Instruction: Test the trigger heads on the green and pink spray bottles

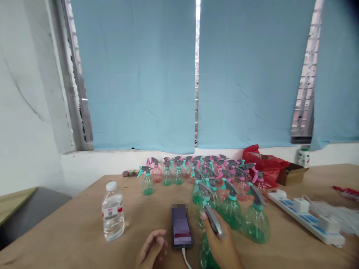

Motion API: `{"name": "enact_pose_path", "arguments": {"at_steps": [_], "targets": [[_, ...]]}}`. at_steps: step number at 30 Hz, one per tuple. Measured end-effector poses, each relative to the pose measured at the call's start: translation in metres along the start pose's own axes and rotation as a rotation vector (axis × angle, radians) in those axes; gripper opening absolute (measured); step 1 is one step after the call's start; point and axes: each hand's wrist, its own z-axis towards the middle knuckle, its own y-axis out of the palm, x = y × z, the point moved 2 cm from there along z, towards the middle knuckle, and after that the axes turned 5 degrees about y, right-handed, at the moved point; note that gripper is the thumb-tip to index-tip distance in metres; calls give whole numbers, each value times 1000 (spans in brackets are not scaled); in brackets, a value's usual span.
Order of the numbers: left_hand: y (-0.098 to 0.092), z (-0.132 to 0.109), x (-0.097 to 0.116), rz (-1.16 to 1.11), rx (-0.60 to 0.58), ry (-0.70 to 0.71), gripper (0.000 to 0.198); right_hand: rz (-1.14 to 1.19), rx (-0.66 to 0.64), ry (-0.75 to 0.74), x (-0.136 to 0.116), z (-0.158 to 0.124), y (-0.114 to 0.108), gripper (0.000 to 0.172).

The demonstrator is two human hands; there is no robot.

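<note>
My right hand (221,239) is wrapped round the neck of a green spray bottle (206,254), under its grey and teal trigger head, at the table's near side. The bottle stands partly behind the hand and holds green liquid. To the left, my left hand (153,248) hovers with loosely curled fingers apart and nothing in them. Between the hands lies a phone (181,226) with its screen lit and a white cable plugged in. Close beyond my right hand are more green spray bottles (256,224), one of them (232,209) just behind it.
Several pink spray bottles (156,173) and green ones crowd the back of the brown table (70,231). A water bottle (112,213) stands at left. On the right are a white power strip (305,220) with plugs, a red plastic bag (266,166) and a cardboard box (292,175).
</note>
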Motion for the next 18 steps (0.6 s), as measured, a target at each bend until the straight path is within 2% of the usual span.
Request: {"name": "enact_pose_path", "arguments": {"at_steps": [9, 18], "targets": [[1, -3, 1, 9, 14, -33, 68, 42, 2, 23, 17, 0, 9, 41], [2, -4, 4, 22, -10, 3, 65, 7, 63, 18, 4, -3, 6, 38]]}}
